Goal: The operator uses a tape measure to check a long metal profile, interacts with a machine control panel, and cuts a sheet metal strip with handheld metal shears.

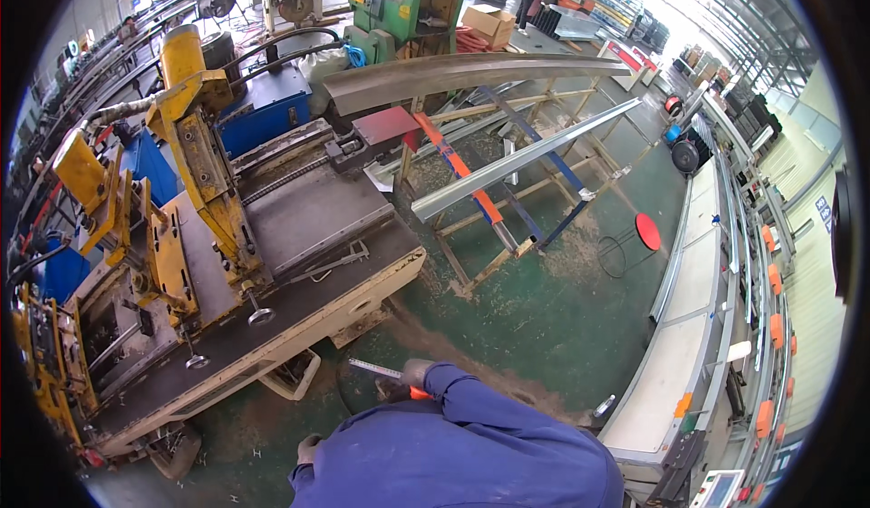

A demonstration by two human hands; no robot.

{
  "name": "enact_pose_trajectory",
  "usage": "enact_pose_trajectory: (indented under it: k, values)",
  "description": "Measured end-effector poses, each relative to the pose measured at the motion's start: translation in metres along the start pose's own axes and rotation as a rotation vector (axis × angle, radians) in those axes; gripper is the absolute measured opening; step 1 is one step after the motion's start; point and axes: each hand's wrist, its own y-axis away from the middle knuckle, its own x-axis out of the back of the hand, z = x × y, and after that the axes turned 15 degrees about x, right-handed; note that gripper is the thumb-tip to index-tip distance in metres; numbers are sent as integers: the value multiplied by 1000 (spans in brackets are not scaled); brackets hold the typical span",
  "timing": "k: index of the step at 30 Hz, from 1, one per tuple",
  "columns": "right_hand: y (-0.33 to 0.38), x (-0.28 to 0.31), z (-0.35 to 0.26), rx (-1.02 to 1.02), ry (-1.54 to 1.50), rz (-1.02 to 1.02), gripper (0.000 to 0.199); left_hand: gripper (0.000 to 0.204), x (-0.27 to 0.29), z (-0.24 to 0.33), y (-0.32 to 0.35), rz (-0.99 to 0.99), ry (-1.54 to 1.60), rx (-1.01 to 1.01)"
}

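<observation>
My right hand (417, 372), in a grey glove at the end of a blue sleeve (471, 399), is closed at an orange tape measure (419, 393). The tape's pale marked blade (374, 368) sticks out to the left, above the green floor. The blue sleeve covers part of the tape's case. Further left and lower, my left hand (309, 449) shows only as a small gloved patch beside the blue cloth. Its fingers are hidden. The machine bed's near edge (299, 340) lies beyond both hands.
A machine with yellow clamps (213, 182) and handwheels fills the left; a caliper (331, 263) lies on its bed. Ahead, metal profiles (526, 159) rest on a frame rack. A red round stool (647, 232) stands near the long white bench (675, 363) on the right.
</observation>
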Motion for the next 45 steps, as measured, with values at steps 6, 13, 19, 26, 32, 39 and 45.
enact_pose_trajectory:
  k: [6, 13, 19, 26, 32, 39, 45]
  values:
    - [1, -6, 24, -21, 52, 58, 44, 43, 8, 20, -14, -51, 181, -29]
    - [43, -23, -47, -120, -124, 135, 46, 42, 56, 14, -21, -91, -9, -61]
    - [44, -75, -44, -134, -91, 163, 46, 40, 97, -5, -14, 65, -199, -97]
    - [52, -87, -32, -145, -114, 240, 44, 34, 118, -21, -31, 18, -195, -79]
    - [49, -80, -19, -189, -167, 249, 47, 37, 88, 16, -36, -130, -180, -133]
    - [12, -95, 42, -137, -54, 201, 49, 44, 55, 56, -31, -125, -222, -186]
    - [4, -77, 15, -131, -97, 146, 51, 41, 85, 19, -40, -97, -167, -80]
